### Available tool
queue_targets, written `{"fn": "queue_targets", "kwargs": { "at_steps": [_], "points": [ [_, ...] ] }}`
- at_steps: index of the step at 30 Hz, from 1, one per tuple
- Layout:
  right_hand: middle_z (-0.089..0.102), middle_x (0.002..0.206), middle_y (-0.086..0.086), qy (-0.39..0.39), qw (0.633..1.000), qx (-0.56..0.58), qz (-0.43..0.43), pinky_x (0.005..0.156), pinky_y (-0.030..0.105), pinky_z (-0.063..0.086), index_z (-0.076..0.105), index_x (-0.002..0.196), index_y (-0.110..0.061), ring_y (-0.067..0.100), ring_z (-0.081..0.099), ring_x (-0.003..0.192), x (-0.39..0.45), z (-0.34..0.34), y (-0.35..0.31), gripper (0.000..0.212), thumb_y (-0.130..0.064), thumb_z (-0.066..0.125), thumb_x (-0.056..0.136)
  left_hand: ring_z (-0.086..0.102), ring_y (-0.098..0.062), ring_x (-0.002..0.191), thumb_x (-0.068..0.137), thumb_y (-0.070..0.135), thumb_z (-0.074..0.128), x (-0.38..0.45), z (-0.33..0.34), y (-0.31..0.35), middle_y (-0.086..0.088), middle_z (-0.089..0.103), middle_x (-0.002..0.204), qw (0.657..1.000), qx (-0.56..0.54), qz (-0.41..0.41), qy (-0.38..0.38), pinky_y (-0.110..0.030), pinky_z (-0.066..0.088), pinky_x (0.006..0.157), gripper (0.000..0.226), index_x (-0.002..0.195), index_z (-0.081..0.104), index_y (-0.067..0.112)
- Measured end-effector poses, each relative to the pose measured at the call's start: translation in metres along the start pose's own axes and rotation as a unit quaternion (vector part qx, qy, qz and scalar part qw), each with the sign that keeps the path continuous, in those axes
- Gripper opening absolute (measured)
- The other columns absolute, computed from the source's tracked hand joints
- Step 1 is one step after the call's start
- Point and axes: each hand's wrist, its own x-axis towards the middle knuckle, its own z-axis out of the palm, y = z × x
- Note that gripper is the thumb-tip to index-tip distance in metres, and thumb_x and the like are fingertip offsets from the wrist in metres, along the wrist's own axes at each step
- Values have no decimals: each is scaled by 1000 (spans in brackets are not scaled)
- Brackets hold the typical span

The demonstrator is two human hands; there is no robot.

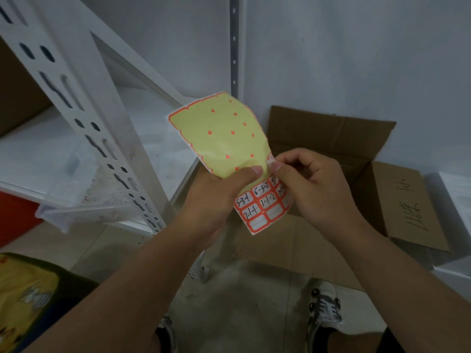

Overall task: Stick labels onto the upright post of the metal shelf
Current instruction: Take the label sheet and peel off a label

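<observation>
Fingers (276,167) of both hands pinch label sheet (224,138) edge; upright post (84,115) left, open room between.

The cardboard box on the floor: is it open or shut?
Open. The cardboard box has its flaps folded outward, one with handwriting lying flat at right; the hands and label sheet hide its contents.

Single head-worn view, wide-angle, looking forward and steeply down: both hands close below the lens, the shelf post (84,118) at left, the floor (244,301) and shoes farther beneath.
</observation>
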Motion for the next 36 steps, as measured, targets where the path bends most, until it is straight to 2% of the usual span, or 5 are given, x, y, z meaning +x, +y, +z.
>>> {"fn": "queue_targets", "kwargs": {
  "at_steps": [5, 9, 17, 24, 36],
  "points": [
    [63, 92, -8, -2, 996, -50, -77, 68, 15, 52, 60, 97, -23, 5, 62, 82, -2, 4, -2, 29, -49, 57, 84, 71, -27, 96, 74, 27, 69, 1, 0, -1, -2, 72, 108, 1000, -9, 22, 10, -56, 54, 87, 47, 120, 61, 21],
    [63, 94, -9, 14, 993, -83, -88, 71, 12, 51, 61, 98, -20, 1, 61, 86, -1, 4, 3, 13, -30, 54, 93, 70, -29, 98, 71, 26, 70, 1, 3, -1, -4, 70, 112, 999, -31, 15, 16, -56, 54, 88, 55, 124, 57, 21],
    [63, 88, -14, 18, 999, 25, -43, 63, 13, 52, 56, 93, -21, -1, 63, 83, 0, -2, 0, 4, -24, 59, 93, 70, -30, 94, 85, 9, 65, 0, 6, 2, -5, 70, 109, 996, -87, -10, 22, -51, 56, 86, 39, 122, 56, 20],
    [58, 98, -19, 32, 995, -14, -98, 74, 12, 52, 55, 104, -23, -2, 59, 96, -4, 1, 1, 9, -22, 54, 95, 69, -30, 92, 87, 8, 62, 0, 10, 5, -8, 69, 110, 986, -155, -50, 26, -45, 57, 82, 36, 120, 56, 19],
    [56, 98, -25, 41, 994, -1, -99, 71, 8, 50, 53, 104, -26, -9, 58, 95, -5, 1, 1, 12, -21, 56, 94, 69, -34, 98, 74, 12, 68, 0, 11, 7, -13, 68, 116, 980, -190, -64, 15, -53, 54, 88, 55, 127, 53, 15]
  ]
}}
